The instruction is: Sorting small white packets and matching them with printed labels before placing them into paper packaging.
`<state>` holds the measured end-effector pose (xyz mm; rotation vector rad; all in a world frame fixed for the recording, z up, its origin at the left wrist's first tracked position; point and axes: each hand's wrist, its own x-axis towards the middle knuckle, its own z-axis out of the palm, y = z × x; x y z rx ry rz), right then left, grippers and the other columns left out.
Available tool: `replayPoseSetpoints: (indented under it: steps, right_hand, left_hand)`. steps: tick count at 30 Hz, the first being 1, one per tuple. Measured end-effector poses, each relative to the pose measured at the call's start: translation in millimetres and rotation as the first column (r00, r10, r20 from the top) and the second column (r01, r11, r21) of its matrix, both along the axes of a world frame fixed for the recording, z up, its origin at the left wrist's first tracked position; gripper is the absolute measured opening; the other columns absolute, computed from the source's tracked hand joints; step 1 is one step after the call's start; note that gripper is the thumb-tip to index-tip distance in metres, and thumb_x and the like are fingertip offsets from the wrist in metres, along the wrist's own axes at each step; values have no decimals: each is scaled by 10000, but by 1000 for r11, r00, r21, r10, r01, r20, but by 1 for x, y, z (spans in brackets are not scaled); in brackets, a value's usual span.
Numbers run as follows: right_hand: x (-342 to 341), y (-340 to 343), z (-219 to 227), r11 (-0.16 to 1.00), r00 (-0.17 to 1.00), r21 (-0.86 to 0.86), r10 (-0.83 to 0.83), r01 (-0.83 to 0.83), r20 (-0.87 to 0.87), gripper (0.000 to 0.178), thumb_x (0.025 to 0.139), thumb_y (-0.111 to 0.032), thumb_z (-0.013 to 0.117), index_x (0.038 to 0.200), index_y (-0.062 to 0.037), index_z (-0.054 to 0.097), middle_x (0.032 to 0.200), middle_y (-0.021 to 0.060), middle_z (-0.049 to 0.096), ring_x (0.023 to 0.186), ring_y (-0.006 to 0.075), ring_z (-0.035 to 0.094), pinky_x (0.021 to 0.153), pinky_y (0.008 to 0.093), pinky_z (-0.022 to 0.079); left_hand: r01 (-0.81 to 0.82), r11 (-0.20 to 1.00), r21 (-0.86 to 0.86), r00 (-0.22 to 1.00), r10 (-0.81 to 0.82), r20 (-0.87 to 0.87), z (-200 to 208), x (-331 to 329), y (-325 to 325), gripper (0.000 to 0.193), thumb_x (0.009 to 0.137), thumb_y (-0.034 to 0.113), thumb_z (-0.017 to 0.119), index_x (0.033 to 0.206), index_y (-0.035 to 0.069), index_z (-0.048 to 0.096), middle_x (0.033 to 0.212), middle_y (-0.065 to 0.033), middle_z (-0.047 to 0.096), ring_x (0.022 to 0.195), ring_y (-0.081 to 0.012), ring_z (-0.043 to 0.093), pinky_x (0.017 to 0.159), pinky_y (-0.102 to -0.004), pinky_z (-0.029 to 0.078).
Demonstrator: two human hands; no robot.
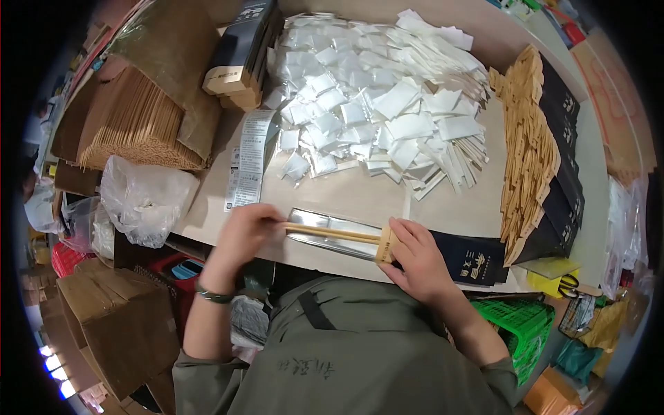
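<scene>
My right hand grips the kraft-coloured mouth of a dark paper sleeve near the table's front edge. A pair of wooden chopsticks runs leftward from that mouth, its right part hidden inside. At the chopsticks' left ends, my left hand is closed around them, its fingers slightly blurred. Something pale shows under those fingers, too smeared to make out. Just beneath the chopsticks lies a long, shiny silver packet, also reaching toward the sleeve.
A heap of small clear and white packets covers the table's back. Overlapping dark-and-kraft sleeves line the right; bundled dark sleeves lie back left. A carton of brown sticks, a plastic bag and a printed silver strip are leftward.
</scene>
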<state>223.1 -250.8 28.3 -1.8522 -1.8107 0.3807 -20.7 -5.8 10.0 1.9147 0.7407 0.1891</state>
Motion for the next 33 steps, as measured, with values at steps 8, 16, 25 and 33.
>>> replayPoseSetpoints:
  steps: [8, 16, 25, 33]
  right_hand:
    - [-3, 8, 2, 997, 996, -16, -76, 77, 46, 372, 681, -160, 811, 930, -10, 579, 1322, 225, 525, 1207, 398, 499, 998, 458, 441]
    - [-6, -5, -37, 975, 984, 138, -177, 173, 19, 405, 695, -156, 722, 1077, -41, 649, 1122, 192, 624, 1023, 402, 603, 921, 446, 490]
    - [121, 11, 110, 994, 950, 105, -36, 3, 310, 96, 807, -237, 683, 756, -156, 681, 903, 86, 631, 838, 271, 633, 650, 381, 513]
    - [231, -137, 100, 494, 574, -306, -600, 814, 558, 1216, 623, -268, 891, 1562, -260, 119, 1532, 337, 194, 1415, 474, 261, 1122, 487, 335]
  left_hand:
    - [-184, 973, 139, 977, 165, 133, -5, 74, -72, 130, 820, 64, 707, 947, 38, 711, 926, -127, 638, 838, -293, 645, 748, -336, 523]
    - [281, 959, 38, 944, -283, 166, 41, 85, -101, 645, 768, 165, 792, 1310, 19, 476, 1198, -181, 548, 1076, -355, 562, 947, -416, 462]
    - [12, 757, 653, 998, -51, 41, 40, 79, -46, 383, 646, 127, 804, 926, 57, 553, 723, -113, 584, 620, -286, 576, 569, -384, 458]
    - [32, 976, 216, 991, -3, -132, 17, 37, -80, 467, 642, 221, 849, 963, 9, 585, 744, -115, 618, 674, -241, 615, 634, -339, 486]
